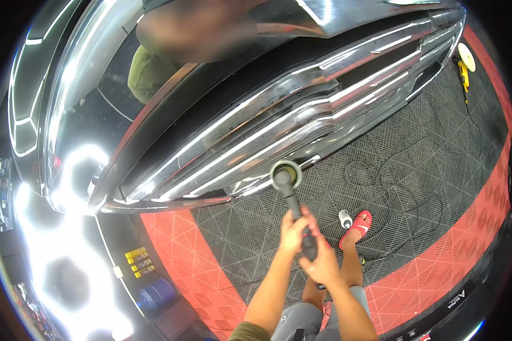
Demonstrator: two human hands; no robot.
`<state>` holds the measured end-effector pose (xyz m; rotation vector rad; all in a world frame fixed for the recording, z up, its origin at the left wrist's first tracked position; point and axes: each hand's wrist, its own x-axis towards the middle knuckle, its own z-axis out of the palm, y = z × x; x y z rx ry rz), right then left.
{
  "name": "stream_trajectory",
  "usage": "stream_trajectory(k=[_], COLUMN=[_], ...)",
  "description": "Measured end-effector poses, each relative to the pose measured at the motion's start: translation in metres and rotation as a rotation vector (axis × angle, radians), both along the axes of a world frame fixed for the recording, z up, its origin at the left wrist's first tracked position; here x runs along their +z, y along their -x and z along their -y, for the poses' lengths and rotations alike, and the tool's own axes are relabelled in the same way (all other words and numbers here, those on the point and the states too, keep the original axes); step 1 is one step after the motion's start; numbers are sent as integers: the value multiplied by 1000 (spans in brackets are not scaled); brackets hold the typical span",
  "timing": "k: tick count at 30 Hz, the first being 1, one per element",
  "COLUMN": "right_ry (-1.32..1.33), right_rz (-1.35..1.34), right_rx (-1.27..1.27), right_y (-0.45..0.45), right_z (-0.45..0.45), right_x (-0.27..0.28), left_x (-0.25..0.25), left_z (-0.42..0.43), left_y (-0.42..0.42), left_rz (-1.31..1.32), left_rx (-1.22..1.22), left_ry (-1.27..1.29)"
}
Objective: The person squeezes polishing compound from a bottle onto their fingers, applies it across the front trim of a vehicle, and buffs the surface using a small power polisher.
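Both of my hands are wrapped round a black polisher point(290, 200) with a round, pale-rimmed pad at its far end. My left hand point(294, 230) grips it farther forward, close behind the head. Behind it, my right hand point(322, 262) closes on the rear of the handle. The pad end is at the lower edge of a car's shiny front grille point(301, 111); whether it touches the trim I cannot tell. Glossy dark bodywork above the grille mirrors a person.
A small bottle point(345, 219) stands beside my foot in a red sandal point(358, 226). A cable point(381, 187) winds over the black and red floor tiles. A yellow polisher point(464, 77) lies at the far right. Several yellow-labelled bottles point(139, 261) and a blue jug point(156, 294) are at left.
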<state>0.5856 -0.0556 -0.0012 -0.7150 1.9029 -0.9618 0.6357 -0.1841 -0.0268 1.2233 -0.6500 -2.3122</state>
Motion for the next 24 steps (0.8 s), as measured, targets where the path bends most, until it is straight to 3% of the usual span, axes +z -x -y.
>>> stream_trajectory(k=[4, 7, 8, 9, 11, 13, 15, 24], right_ry=[-168, -168, -193, -92, -152, -86, -107, -24], right_rz=[204, 85, 75, 169, 19, 150, 149, 141], right_rx=[-72, 44, 108, 72, 160, 22, 1, 168], right_y=[41, 28, 21, 1, 14, 10, 22, -13], right_z=[16, 28, 29, 12, 28, 11, 10, 44], right_x=[45, 70, 68, 23, 64, 28, 30, 52], left_x=[-3, 8, 12, 15, 17, 11, 12, 14], left_z=[-7, 0, 3, 3, 4, 3, 2, 17], left_y=[30, 7, -2, -10, -10, 7, 21, -37], left_rz=[-41, -22, -30, -37, -12, 7, -19, -50], left_rx=[-59, 59, 92, 127, 157, 71, 21, 227], left_ry=[0, -28, -22, -19, -10, 25, 37, -1])
